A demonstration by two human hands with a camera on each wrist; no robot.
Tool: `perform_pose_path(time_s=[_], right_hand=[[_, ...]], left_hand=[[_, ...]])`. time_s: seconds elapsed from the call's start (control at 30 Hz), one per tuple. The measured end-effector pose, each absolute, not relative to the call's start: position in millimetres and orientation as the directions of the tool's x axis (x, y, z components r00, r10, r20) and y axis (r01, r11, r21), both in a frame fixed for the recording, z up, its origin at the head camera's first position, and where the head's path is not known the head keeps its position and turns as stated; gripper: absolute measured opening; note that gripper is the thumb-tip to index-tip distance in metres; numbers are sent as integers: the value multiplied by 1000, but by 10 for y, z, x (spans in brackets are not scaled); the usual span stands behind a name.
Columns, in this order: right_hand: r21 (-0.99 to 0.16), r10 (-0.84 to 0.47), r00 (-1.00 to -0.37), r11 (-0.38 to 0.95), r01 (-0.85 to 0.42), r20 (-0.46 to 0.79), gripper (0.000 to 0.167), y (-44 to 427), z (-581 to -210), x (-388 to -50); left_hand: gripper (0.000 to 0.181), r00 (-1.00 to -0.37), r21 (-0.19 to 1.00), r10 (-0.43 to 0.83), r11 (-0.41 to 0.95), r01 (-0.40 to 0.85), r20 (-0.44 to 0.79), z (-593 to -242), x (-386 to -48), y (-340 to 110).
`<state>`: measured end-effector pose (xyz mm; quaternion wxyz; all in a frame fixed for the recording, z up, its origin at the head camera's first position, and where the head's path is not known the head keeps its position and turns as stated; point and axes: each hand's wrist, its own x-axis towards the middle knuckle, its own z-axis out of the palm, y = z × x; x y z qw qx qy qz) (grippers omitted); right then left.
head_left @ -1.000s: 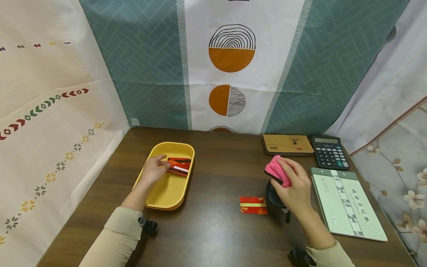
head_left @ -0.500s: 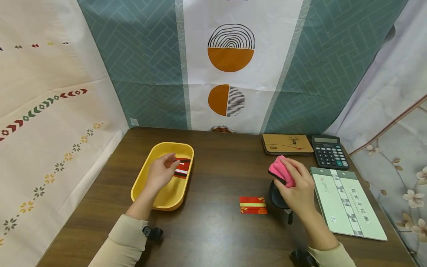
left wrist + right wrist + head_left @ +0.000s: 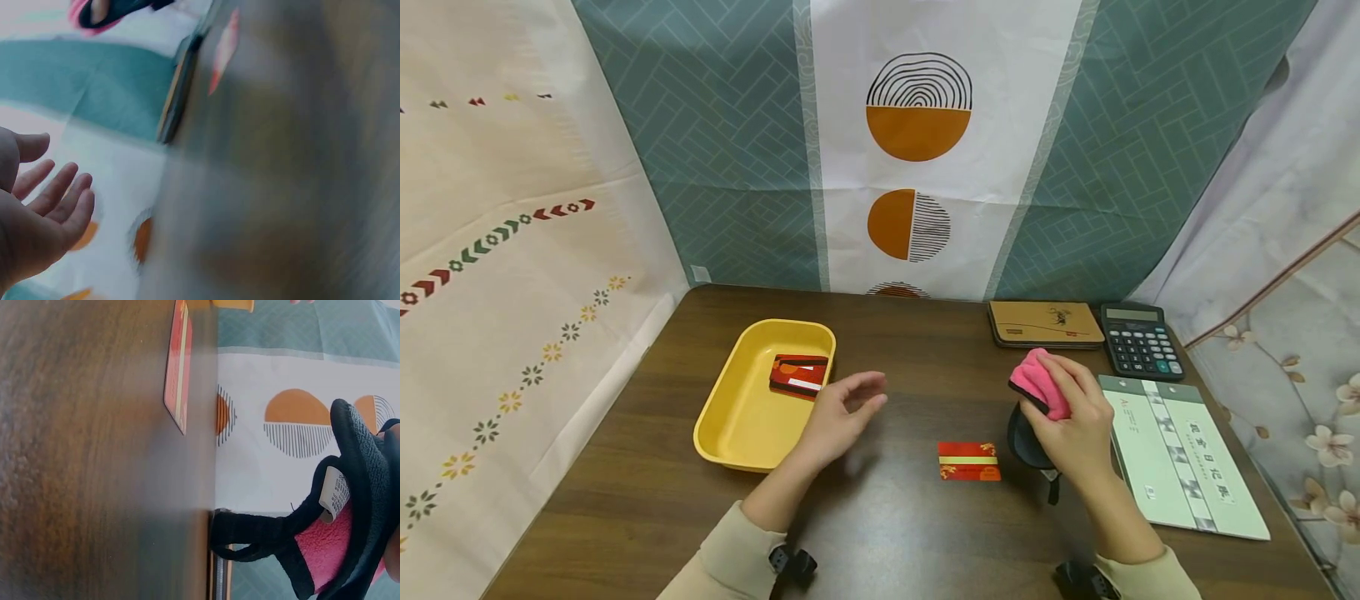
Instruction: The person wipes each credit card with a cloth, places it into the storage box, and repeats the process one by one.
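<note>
My left hand [image 3: 838, 421] hovers above the table just right of the yellow tray [image 3: 741, 433], its fingers loosely bent and holding nothing. Several red cards with dark and white stripes [image 3: 797, 375] lie in a small pile inside that tray. One more red card with a pale yellow stripe [image 3: 968, 461] lies flat on the table between the hands. My right hand [image 3: 1075, 425] pinches a folded pink and dark grey cloth [image 3: 1041, 385] above the table. In the right wrist view the cloth [image 3: 325, 550] shows a black edge, a hanging loop and a white label.
Behind the right hand lie tan notebooks [image 3: 1047, 323], with a black calculator [image 3: 1142, 343] beside them. A pale green account book [image 3: 1183, 454] lies at the right. Patterned fabric hangs along the back and sides of the brown table [image 3: 887, 533].
My left hand has left the cards in the tray and moved right, over the tray's edge to the table. The right hand has shifted slightly right with the cloth.
</note>
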<state>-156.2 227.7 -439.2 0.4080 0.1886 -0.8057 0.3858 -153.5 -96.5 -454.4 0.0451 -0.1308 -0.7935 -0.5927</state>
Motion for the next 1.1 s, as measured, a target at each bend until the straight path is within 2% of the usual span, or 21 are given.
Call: perform_pose_path(time_s=[0.17,0.37,0.47,0.7,0.8,0.93,1.1], right_hand=[[-480,19,-604,626,-614,797,63,2287,-4382,-1555],[-476,31,-599,640,-603,800,62,2308,-4383,-1540],[-478,50,-584,633,-608,810,63,2318,-4389,-1535],[-491,61,-595,635,-596,801,63,2338,-4378,-1496],[-492,64,-594,635,-595,802,62,2358,-4363,-1477],[-497,65,-599,633,-593,798,62,2373,-4343,-1453],[-520,77,-627,641,-565,775,64,2366,-4335,-1423]], left_hand=[[33,-948,909,247,314,274,200,-4760,-1506,-716],[33,-931,887,301,345,307,205,-4968,-1509,-497],[35,-920,869,338,374,325,199,-5022,-1509,-403],[42,-882,777,423,477,411,206,-5105,-1527,-246],[50,-861,711,456,527,466,227,-5117,-1530,-202],[63,-829,558,513,630,540,222,-5109,-1528,-155],[61,-811,432,557,695,574,182,-5042,-1521,-108]])
